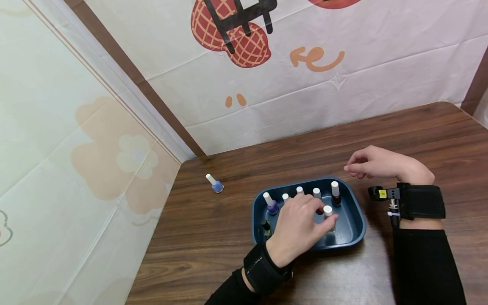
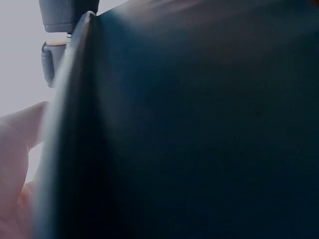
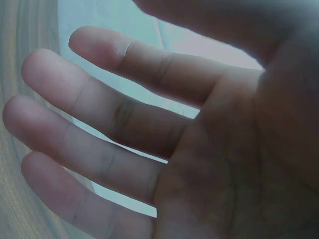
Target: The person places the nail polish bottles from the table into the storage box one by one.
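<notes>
My left hand (image 1: 295, 226) reaches over a dark blue tray (image 1: 358, 231). Its thumb and index finger close around a nail polish bottle with a white cap (image 1: 328, 210); the bottle's body is mostly hidden by the thumb. In the left wrist view, the tray's wall (image 2: 199, 129) fills most of the picture, with part of the hand (image 2: 15, 164) at the left edge. To the right of the tray, my right hand (image 1: 385, 163) hovers with relaxed, slightly bent fingers and nothing in it. The right wrist view shows its bare palm and spread fingers (image 3: 99, 107).
Inside the tray stand a purple polish bottle (image 1: 272, 206), a dark red one (image 1: 336, 195), a dark-capped one (image 1: 267, 228) and several more white caps. A blue polish bottle (image 1: 217, 185) stands apart on the wooden table (image 1: 198, 224) at left. A printed cloth (image 1: 305, 97) hangs behind.
</notes>
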